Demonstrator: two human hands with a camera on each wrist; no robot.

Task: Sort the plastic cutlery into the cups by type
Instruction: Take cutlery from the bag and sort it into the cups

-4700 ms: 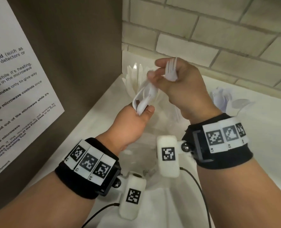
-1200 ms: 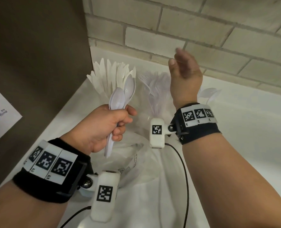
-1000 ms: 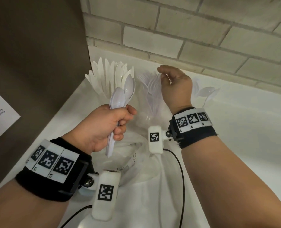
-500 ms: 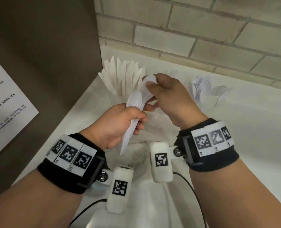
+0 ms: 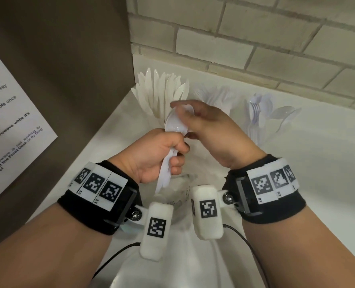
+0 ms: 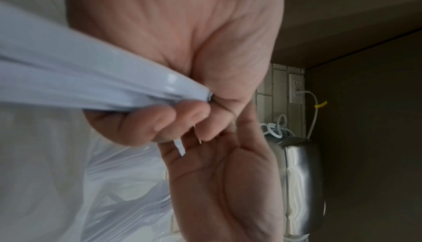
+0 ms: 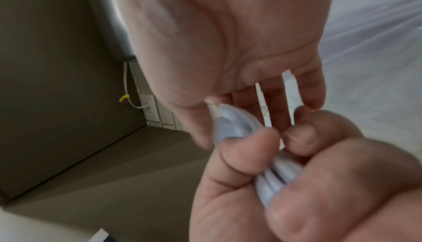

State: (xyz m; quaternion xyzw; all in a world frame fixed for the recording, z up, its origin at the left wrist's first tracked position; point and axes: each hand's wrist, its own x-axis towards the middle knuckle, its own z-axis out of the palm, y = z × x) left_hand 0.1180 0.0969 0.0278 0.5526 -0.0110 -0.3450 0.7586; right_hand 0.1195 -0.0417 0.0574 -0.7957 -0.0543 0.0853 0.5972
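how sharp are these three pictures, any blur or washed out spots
Head view: mostly sharp, straight lines bowed, white knives and counter nearly washed out. Left wrist view: spoon handles smeared, close to the lens. Right wrist view: soft throughout, spoons blurred.

Pale brick wall [image 5: 255, 38] at back. Dark brown panel [image 5: 58, 59] left of it, white printed notice [image 5: 12, 125] stuck on. White wall outlet [image 6: 296, 90] on brick, white cord [image 6: 314, 108] plugged in.

White plastic spoons [image 5: 173, 129] bunched, bowls up; knives [image 5: 162, 94], forks [image 5: 218, 98] upright behind
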